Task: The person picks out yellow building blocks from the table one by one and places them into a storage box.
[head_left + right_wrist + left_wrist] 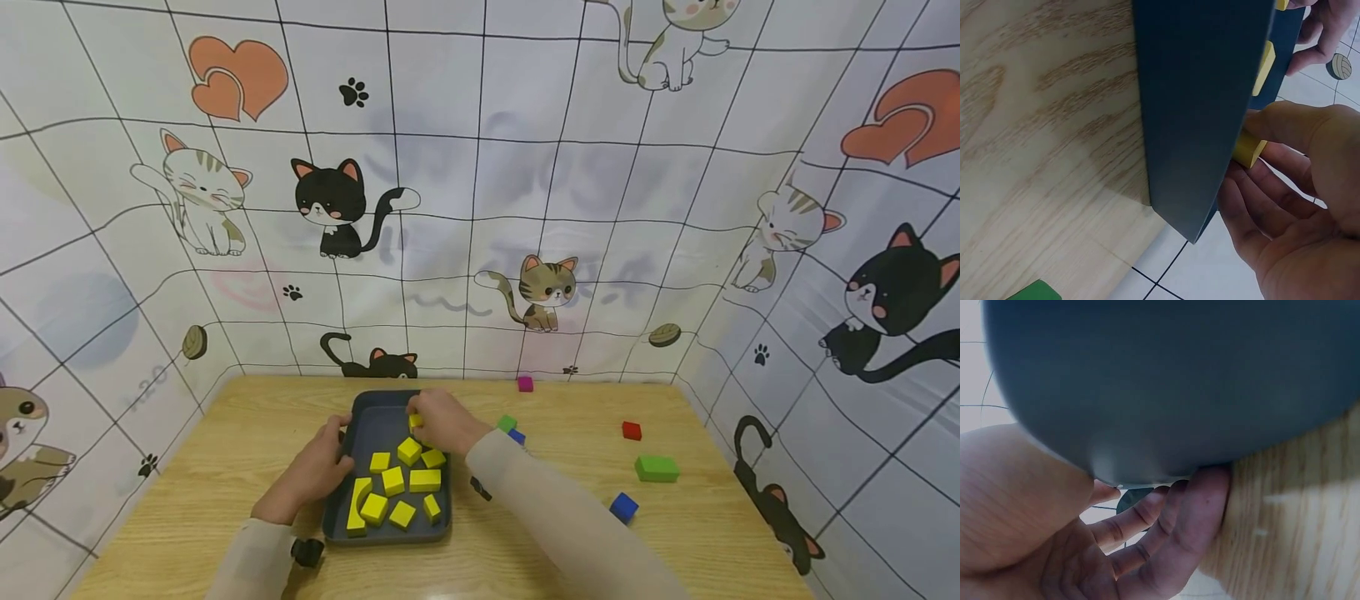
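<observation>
A dark grey tray point(337, 537) lies on the table with several yellow blocks point(393, 481) in its near and middle parts. At its left side my left hand point(321, 462) holds the tray, thumb over the rim and fingers point(1175, 540) against the outer wall. My right hand point(447, 421) reaches over the far right part of the tray. Between its thumb and fingers it pinches a yellow block point(1249, 149), just inside the wall in the right wrist view. In the head view that block is partly hidden by the hand.
Right of the tray, partly behind my right sleeve, lie a green block point(507, 423) and a blue block point(517, 437). Farther right are a red block point(632, 431), a long green block point(657, 469) and another blue block point(624, 507). A magenta block point(526, 384) sits at the back edge.
</observation>
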Demonstrator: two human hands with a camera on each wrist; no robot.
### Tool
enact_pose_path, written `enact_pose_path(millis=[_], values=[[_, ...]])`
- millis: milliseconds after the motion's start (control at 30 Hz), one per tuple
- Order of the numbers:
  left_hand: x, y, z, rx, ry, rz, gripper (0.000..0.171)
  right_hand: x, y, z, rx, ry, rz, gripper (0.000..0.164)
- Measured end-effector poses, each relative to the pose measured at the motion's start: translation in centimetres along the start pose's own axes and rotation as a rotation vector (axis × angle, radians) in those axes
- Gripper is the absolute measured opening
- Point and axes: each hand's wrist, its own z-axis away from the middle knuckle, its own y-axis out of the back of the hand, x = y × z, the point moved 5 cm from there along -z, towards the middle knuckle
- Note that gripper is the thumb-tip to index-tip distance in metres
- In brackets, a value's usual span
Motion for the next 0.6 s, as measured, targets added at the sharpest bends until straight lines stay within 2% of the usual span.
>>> enact_pose_path(millis=[267, 600], values=[[0.08, 0.00, -0.14, 0.003, -0.013, 0.002, 0.069, 0.41, -0.49, -0.04, -0.005, -0.006, 0.013, 0.032], [0.16, 0.01, -0.02, 0.001, 0.007, -0.006, 0.070, 0.70, -0.44, -0.01, -0.006, -0.033, -0.011, 0.029]])
